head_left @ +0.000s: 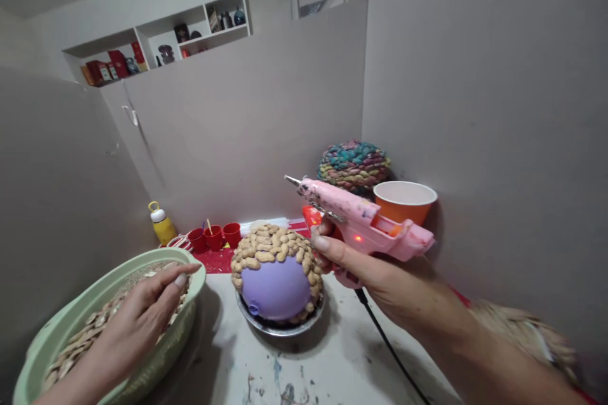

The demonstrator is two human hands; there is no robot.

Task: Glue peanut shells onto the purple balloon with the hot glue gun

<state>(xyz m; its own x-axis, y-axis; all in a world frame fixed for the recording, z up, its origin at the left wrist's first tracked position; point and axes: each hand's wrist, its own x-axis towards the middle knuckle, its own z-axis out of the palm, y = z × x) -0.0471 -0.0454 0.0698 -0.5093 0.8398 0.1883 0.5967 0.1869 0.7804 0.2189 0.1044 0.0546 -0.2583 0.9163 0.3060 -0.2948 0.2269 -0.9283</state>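
My right hand (361, 266) grips a pink hot glue gun (346, 202) by its handle. The gun's metal nozzle points up and left, and an orange light glows on its side. Below and left of the nozzle, a purple balloon (275, 288) rests in a round metal dish (280, 331). Peanuts in the shell (273, 243) cover the balloon's top and sides, while its near face is bare. Over a pale green basin (194, 288) of peanuts hovers my left hand (152, 304), index finger stretched towards the rim. Its lower fingers are partly hidden.
A black cord (389, 342) runs from the glue gun across the stained white table (251, 373). Behind stand red cups (213, 238), a yellow bottle (162, 226), an orange tub (403, 202) and a multicoloured peanut-covered form (354, 164). Grey panels (247, 126) enclose the table.
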